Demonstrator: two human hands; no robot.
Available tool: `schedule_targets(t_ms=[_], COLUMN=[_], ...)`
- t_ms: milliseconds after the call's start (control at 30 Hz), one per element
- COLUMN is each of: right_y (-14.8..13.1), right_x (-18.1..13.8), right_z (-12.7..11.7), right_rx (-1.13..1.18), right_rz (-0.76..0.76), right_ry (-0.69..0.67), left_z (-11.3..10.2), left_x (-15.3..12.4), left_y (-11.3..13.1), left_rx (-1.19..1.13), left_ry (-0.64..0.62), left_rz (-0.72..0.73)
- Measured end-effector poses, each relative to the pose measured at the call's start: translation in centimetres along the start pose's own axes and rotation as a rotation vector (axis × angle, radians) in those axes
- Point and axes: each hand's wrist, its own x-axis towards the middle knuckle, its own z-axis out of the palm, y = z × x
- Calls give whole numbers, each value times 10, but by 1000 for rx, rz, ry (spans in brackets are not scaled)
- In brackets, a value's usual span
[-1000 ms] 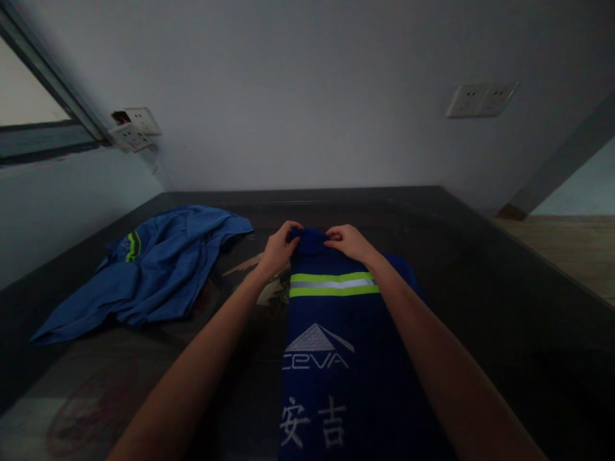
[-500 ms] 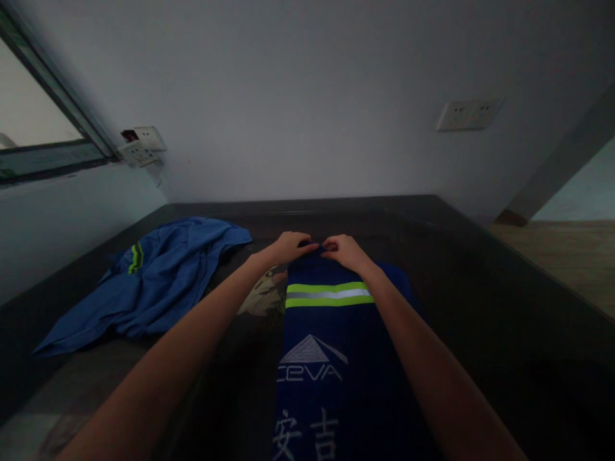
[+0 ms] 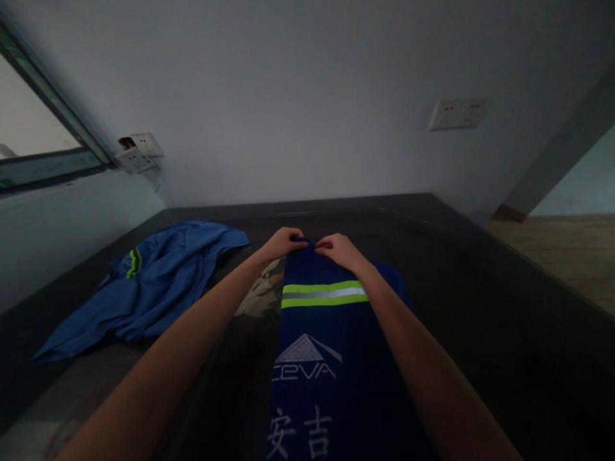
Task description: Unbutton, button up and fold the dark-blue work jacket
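Note:
A dark blue work jacket (image 3: 312,333) lies folded in a long strip on the dark table, with a yellow-and-silver reflective band, a white pyramid logo and white lettering facing up. At its far end my left hand (image 3: 283,243) pinches the fabric edge between thumb and fingers. Close beside it, my right hand (image 3: 339,248) is closed on the same edge, thumb and fingertips together. A part of the jacket shows beyond my right forearm. The near end runs out of the picture.
A lighter blue garment (image 3: 168,275) with a yellow-green band lies crumpled on the left of the table (image 3: 461,288). Wall sockets (image 3: 460,113) sit on the wall behind, with more at the left corner. A window frame is at upper left.
My left hand has shifted slightly left, so the gap between my hands is a little wider along the jacket's edge. The view has turned slightly.

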Motion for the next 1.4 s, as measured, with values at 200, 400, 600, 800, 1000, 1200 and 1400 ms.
schedule_targets(t_ms=[200,400,600,800,1000,1200,1400], right_y=[-3,-6,-7,-1,5,6,15], right_x=[-2,-1,0,0,-7,-19,-21], right_z=[10,18,20,26,34,53,64], right_rx=[-42,-61,-16,-50,-234,-424,-464], right_rz=[25,47,43,73,130,117,98], right_ry=[19,42,42,48,142,139,104], left_z=[0,3,12,15,24,45,40], left_x=[3,10,8,9,18,19,27], left_y=[3,7,2,-4,-16,-33,-43], left_rx=[143,227,262,339,504,605,590], left_ry=[-42,-4,115,174,188,93,35], left_rz=[18,74,106,53,-67,-132,-187])
